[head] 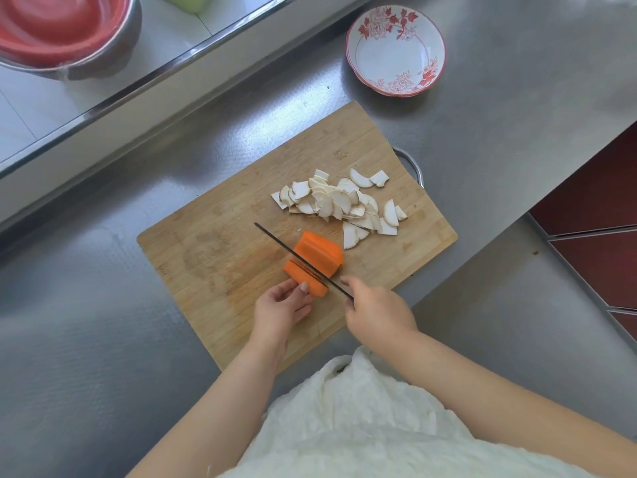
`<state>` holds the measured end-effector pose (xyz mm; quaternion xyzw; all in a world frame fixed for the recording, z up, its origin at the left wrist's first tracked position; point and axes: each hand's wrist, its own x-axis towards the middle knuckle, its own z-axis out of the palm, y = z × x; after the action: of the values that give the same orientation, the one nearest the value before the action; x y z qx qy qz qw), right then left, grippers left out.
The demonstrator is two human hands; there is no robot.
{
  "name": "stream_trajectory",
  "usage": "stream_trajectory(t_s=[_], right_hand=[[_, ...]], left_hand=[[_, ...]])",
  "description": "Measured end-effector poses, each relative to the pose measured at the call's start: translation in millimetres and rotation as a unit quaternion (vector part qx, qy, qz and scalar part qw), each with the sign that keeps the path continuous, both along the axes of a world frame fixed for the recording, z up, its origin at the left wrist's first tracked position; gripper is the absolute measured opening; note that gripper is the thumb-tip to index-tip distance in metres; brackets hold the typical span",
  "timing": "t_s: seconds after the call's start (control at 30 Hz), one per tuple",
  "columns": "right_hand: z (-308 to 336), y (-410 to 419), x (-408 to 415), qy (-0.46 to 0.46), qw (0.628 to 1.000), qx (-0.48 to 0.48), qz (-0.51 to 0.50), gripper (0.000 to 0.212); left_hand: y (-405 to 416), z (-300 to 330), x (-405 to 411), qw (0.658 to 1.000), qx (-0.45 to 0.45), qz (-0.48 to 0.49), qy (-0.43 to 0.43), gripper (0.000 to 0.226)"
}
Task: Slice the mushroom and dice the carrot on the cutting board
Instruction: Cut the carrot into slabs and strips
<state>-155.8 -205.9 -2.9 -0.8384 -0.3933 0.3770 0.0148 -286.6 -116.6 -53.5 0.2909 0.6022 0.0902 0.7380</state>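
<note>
A wooden cutting board (pixel 213 243) lies on a steel counter. A pile of white mushroom slices (pixel 339 205) covers its far right part. An orange carrot piece (pixel 319 255) lies near the board's front edge. A knife (pixel 293 255), seen edge-on, stands in the carrot between a larger far part and a smaller near part. My right hand (pixel 375 310) grips the knife handle. My left hand (pixel 282 303) holds the near end of the carrot with curled fingers.
A white bowl with red flowers (pixel 396 51) stands beyond the board at the right. A metal basin with a red inside (pixel 65 32) sits at the far left past a raised steel ledge (pixel 193 56). The counter's edge (pixel 537 201) drops off at the right.
</note>
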Motion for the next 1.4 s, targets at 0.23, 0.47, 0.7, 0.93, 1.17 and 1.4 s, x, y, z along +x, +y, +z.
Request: stream_trajectory(t_s=[0.23,0.47,0.7,0.93,1.17,1.4], right_hand=[[15,0,-5,-0.004,0.999,0.029,0.026,0.033],[24,0,-8,-0.01,0.999,0.031,0.038,0.031],[23,4,-8,-0.009,0.999,0.008,0.04,0.025],[27,5,-8,-0.003,0.998,0.005,0.055,0.025],[28,6,-9,0.001,0.999,-0.003,0.049,0.026],[27,9,-12,-0.009,0.999,-0.027,0.043,0.027]], left_hand=[[0,-1,1,1.0,-0.003,0.005,0.006,0.025],[-1,-1,2,1.0,0.006,0.002,0.006,0.02],[-1,-6,2,1.0,0.012,-0.001,0.013,0.031],[-1,-10,1,1.0,0.013,-0.002,0.009,0.038],[-2,-12,2,1.0,0.012,-0.005,0.014,0.04],[-2,-8,3,1.0,0.008,0.0,0.025,0.034]])
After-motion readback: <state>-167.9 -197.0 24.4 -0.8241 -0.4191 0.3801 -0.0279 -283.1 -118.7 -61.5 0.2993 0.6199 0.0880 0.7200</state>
